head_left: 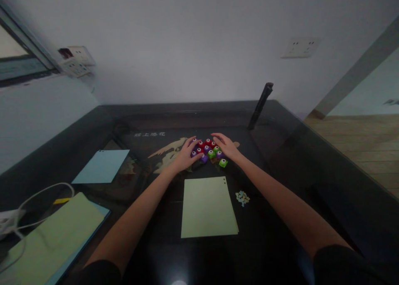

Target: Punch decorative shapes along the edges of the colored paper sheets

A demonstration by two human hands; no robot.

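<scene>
A cluster of small red, purple and green cubes (211,154), each with a round white spot like an eye, lies on the dark glossy table (149,256). My left hand (185,154) curves around the left side of the cluster, fingers apart, its tips at the purple cubes. From the right, my right hand (226,146) spreads over the edge cubes and partly hides some of them. One green cube (223,163) sits at the near right, below my right hand. Sheets of pale green paper (205,208) lie in front of the cubes, between my forearms.
A little pile of jigsaw-like pieces (242,198) lies right of the paper. On the left are a light blue sheet (101,166), more green paper (59,239) and a white cable (46,187). A black upright stick-like object (261,106) stands at the back right.
</scene>
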